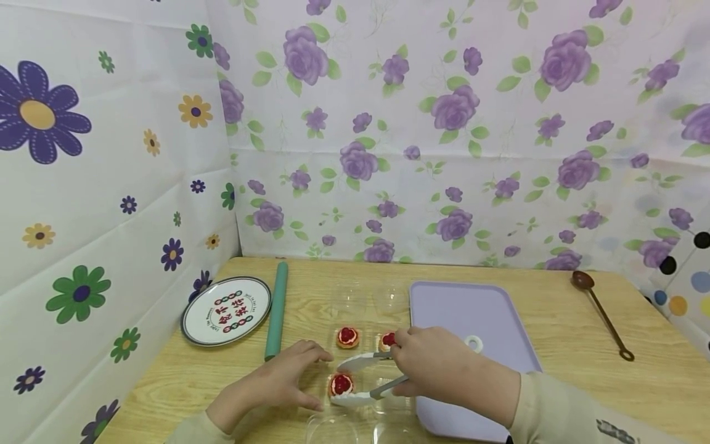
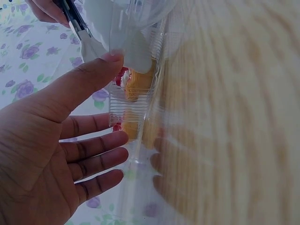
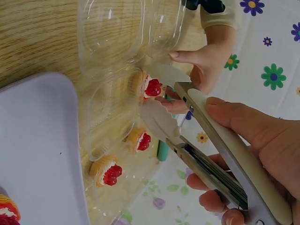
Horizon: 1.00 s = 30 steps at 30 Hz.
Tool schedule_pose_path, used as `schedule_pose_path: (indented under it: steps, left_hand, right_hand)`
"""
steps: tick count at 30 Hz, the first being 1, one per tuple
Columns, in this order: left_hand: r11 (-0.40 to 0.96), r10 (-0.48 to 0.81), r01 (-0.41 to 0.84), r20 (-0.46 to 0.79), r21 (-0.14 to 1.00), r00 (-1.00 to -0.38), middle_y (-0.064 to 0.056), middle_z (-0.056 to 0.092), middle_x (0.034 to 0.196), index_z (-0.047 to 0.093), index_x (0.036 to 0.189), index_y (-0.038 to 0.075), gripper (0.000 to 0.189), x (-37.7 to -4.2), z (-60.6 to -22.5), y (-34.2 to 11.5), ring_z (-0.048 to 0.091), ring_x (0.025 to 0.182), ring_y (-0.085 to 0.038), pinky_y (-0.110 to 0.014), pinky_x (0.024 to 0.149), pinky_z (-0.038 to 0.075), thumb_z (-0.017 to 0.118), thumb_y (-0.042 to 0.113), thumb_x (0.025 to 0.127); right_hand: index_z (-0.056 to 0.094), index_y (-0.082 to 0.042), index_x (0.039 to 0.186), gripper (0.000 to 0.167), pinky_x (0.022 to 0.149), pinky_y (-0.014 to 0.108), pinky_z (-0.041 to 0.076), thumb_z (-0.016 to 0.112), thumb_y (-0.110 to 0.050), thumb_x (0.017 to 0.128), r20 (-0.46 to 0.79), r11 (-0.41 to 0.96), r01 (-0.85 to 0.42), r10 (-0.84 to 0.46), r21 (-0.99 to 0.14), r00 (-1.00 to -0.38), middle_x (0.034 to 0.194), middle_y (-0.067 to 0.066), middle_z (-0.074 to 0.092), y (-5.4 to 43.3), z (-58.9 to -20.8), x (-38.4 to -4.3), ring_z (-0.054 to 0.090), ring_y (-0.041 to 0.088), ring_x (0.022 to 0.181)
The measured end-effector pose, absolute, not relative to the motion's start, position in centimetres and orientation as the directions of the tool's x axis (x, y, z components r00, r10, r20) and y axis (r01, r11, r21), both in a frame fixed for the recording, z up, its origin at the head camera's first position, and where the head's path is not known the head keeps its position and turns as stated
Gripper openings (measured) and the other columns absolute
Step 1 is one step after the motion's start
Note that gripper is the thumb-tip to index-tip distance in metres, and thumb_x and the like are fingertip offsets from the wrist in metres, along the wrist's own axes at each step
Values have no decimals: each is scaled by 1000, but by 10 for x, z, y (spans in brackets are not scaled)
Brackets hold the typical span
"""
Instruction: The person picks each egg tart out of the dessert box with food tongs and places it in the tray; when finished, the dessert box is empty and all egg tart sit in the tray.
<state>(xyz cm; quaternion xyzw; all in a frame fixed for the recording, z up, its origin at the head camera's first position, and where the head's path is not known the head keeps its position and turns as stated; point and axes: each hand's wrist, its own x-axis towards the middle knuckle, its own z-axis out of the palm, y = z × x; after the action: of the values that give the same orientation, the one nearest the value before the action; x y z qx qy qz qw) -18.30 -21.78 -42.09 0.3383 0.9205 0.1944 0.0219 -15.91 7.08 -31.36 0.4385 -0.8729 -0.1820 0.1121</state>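
Note:
My right hand grips a pair of metal tongs with pale scalloped tips. The tips stand apart, on either side of a small tart topped with cream and red fruit. That tart sits in a compartment of a clear plastic container. Beside the container's left wall is my left hand, its fingers spread and loosely bent. In the left wrist view, the thumb lies right at the container's edge. Two more tarts, one at back left and one at back right, occupy other compartments.
To the right lies a lilac tray with a white ring on it; another tart shows there in the right wrist view. A brown ladle rests farther right. Left of the container are a green rod and a plate.

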Motion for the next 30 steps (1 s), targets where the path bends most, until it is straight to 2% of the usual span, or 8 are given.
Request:
schedule_pose_path:
  steps: [5, 11, 19, 26, 30]
  left_hand:
    - [702, 625, 600, 73, 384, -777, 0, 56, 125, 56, 128, 12, 74, -183, -421, -218, 53, 117, -20, -39, 101, 47, 79, 50, 70]
    - [714, 616, 593, 69, 374, -785, 1, 56, 125, 56, 128, 13, 73, -182, -422, -217, 53, 117, -19, -39, 101, 47, 80, 48, 69]
    - [711, 620, 600, 74, 368, -781, 0, 56, 124, 56, 127, 13, 71, -182, -421, -216, 53, 116, -19, -39, 100, 47, 80, 48, 70]
    - [713, 617, 591, 63, 378, -784, 3, 56, 124, 56, 127, 14, 69, -182, -420, -216, 52, 116, -17, -37, 100, 47, 80, 47, 71]
    - [709, 621, 595, 66, 380, -781, 3, 56, 124, 56, 127, 14, 70, -183, -422, -216, 52, 115, -17, -37, 100, 47, 80, 48, 71]
  right_hand:
    - [70, -16, 93, 47, 53, 21, 49, 63, -61, 80, -11, 510, -724, -814, 465, -580, 82, -7, 57, 70, -313, -157, 52, 7, 68]
    - [70, -17, 96, 49, 49, 19, 45, 61, -62, 80, 22, 476, -719, -840, 507, -542, 80, -8, 56, 74, -315, -157, 50, 6, 66]
    - [70, -16, 101, 51, 50, 18, 45, 58, -62, 82, 73, 495, -714, -843, 496, -533, 82, -7, 56, 86, -315, -156, 50, 7, 67]
    - [70, -15, 104, 52, 53, 17, 46, 61, -61, 81, 175, 545, -703, -830, 457, -530, 87, -7, 60, 99, -310, -155, 52, 7, 70]
    - [70, -14, 104, 52, 53, 16, 45, 60, -60, 82, 219, 564, -707, -823, 426, -525, 84, -7, 58, 107, -307, -153, 51, 6, 68]
